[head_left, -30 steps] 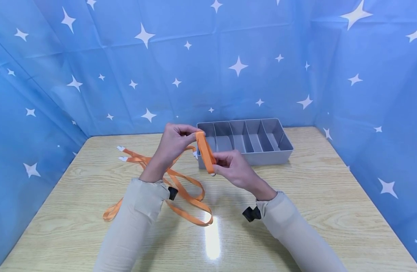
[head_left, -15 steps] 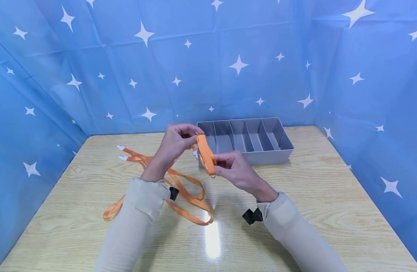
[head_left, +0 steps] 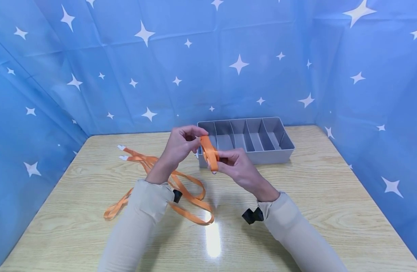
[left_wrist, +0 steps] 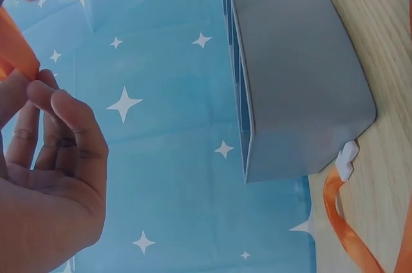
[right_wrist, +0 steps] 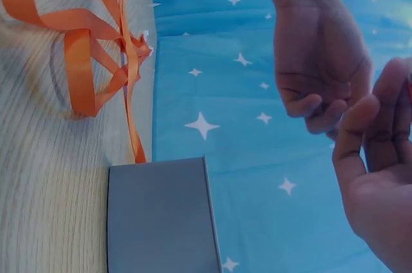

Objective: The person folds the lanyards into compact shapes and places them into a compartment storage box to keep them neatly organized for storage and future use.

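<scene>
Between my hands, above the table, is an orange lanyard (head_left: 209,151) folded into a short flat loop bundle. My left hand (head_left: 183,146) pinches its upper end between thumb and fingertips; in the left wrist view a corner of the orange strap (left_wrist: 14,44) shows at the fingertips. My right hand (head_left: 238,168) holds the lower end, thumb in front. A small whitish bit peeks out under the bundle. In the right wrist view the right hand (right_wrist: 386,170) nearly hides the strap. More orange lanyards (head_left: 191,198) lie loose on the table, partly under the left forearm.
Behind the hands stands a grey divided box (head_left: 269,156) with several compartments, by the table's far edge. White clips (head_left: 123,157) of the loose lanyards lie to the left, and another white clip (left_wrist: 347,160) is by the box's corner. A blue starred curtain (head_left: 181,60) surrounds the wooden table (head_left: 330,211).
My left hand has shifted slightly right and down toward the right hand. The folded lanyard between them has tilted and looks shorter. The right hand has barely moved.
</scene>
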Action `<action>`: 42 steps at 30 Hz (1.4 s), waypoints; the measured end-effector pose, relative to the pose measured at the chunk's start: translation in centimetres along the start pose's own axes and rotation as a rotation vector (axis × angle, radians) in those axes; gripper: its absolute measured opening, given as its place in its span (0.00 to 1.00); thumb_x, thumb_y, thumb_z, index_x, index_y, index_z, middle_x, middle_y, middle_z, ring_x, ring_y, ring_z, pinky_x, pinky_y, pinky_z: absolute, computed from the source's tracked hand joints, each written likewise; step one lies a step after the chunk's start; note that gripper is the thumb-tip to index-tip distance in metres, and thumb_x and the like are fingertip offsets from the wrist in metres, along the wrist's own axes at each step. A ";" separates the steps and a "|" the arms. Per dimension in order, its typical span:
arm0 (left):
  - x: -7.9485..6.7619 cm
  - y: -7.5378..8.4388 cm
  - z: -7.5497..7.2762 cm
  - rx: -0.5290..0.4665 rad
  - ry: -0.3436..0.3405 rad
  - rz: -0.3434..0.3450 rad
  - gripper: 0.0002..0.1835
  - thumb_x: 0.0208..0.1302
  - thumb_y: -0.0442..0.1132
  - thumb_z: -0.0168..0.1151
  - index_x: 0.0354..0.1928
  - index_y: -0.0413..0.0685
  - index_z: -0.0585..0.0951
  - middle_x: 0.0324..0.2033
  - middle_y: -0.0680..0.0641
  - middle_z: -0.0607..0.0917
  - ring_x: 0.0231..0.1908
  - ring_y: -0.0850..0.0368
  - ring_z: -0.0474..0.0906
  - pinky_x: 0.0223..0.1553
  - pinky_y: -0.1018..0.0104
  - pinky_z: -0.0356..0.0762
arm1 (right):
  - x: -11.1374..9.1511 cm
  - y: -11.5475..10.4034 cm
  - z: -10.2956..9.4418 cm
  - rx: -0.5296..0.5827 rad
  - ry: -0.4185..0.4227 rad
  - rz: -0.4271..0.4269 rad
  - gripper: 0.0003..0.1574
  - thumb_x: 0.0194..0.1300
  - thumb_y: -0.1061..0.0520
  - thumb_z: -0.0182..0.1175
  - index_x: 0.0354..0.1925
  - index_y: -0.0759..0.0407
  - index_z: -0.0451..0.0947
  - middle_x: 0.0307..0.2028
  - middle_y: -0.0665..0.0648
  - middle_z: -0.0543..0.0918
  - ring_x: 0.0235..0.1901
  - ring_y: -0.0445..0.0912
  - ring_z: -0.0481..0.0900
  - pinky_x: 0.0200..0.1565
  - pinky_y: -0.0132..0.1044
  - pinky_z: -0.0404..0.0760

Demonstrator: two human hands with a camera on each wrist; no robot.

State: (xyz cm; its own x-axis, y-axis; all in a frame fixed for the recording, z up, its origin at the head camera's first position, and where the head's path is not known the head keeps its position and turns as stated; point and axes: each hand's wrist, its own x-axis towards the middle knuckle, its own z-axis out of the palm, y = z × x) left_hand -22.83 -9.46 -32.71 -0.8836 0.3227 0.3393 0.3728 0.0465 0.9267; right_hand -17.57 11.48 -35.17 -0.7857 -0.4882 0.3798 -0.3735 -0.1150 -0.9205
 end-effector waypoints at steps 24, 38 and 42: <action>-0.9 -1.5 2.5 0.034 0.013 0.051 0.09 0.68 0.28 0.61 0.41 0.26 0.85 0.19 0.47 0.78 0.18 0.58 0.70 0.22 0.71 0.71 | 0.7 0.0 -1.5 -0.009 0.157 -0.022 0.21 0.70 0.65 0.60 0.58 0.76 0.76 0.53 0.72 0.81 0.45 0.45 0.83 0.45 0.36 0.83; -1.3 -1.6 3.4 0.020 0.055 0.100 0.09 0.68 0.28 0.61 0.45 0.27 0.84 0.20 0.44 0.80 0.19 0.59 0.75 0.24 0.71 0.77 | 1.1 0.0 -1.8 -0.040 0.181 -0.019 0.20 0.70 0.65 0.60 0.58 0.70 0.78 0.49 0.65 0.84 0.36 0.46 0.82 0.42 0.37 0.83; -1.3 -1.6 3.6 0.015 0.062 0.109 0.09 0.68 0.28 0.61 0.45 0.27 0.85 0.19 0.49 0.80 0.18 0.59 0.74 0.23 0.72 0.76 | 1.2 0.1 -1.9 -0.065 0.190 -0.026 0.20 0.70 0.65 0.60 0.58 0.71 0.79 0.47 0.64 0.85 0.34 0.46 0.81 0.40 0.38 0.83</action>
State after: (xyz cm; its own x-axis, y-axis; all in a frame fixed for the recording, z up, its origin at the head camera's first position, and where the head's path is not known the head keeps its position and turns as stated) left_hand -21.26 -6.60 -35.19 -0.8533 0.2673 0.4477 0.4714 0.0282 0.8815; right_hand -19.50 12.50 -34.59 -0.8518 -0.3133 0.4199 -0.4213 -0.0667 -0.9045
